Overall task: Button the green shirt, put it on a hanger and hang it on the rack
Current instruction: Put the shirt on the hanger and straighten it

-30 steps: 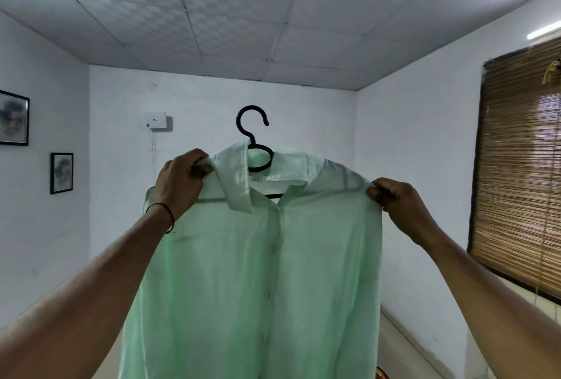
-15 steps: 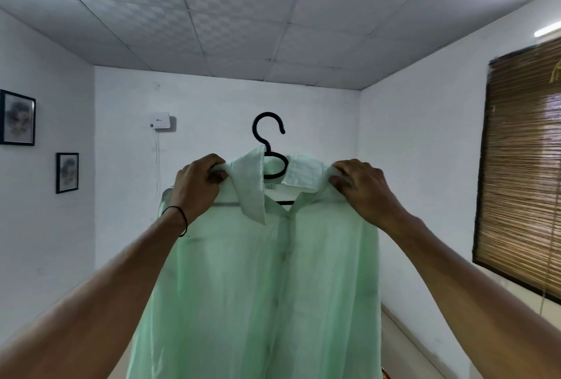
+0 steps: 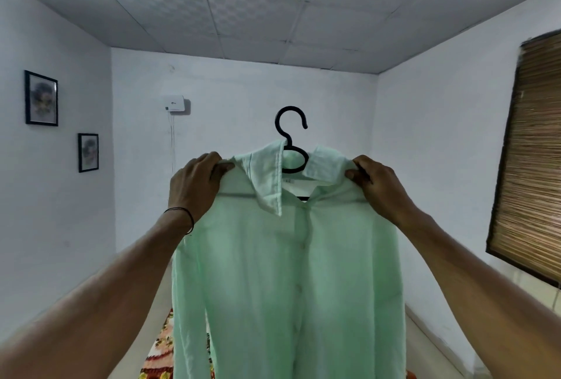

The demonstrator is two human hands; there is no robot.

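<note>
A pale green shirt [image 3: 288, 272] hangs buttoned down its front on a black hanger [image 3: 290, 126], whose hook sticks up above the collar. I hold the shirt up in front of me at head height. My left hand [image 3: 194, 187] pinches the left shoulder beside the collar. My right hand [image 3: 376, 187] grips the right shoulder by the collar. The left collar flap stands up and folds forward. No rack is in view.
White walls and a tiled ceiling surround me. Two framed pictures [image 3: 41, 98] hang on the left wall and a small white box [image 3: 174, 103] on the far wall. A bamboo blind [image 3: 534, 160] covers the window on the right. Floral fabric [image 3: 161, 348] shows below the shirt.
My right hand slid in from the outer shoulder to the collar, then a little outward again. The shirt and hanger shifted right and slightly lower in the view.
</note>
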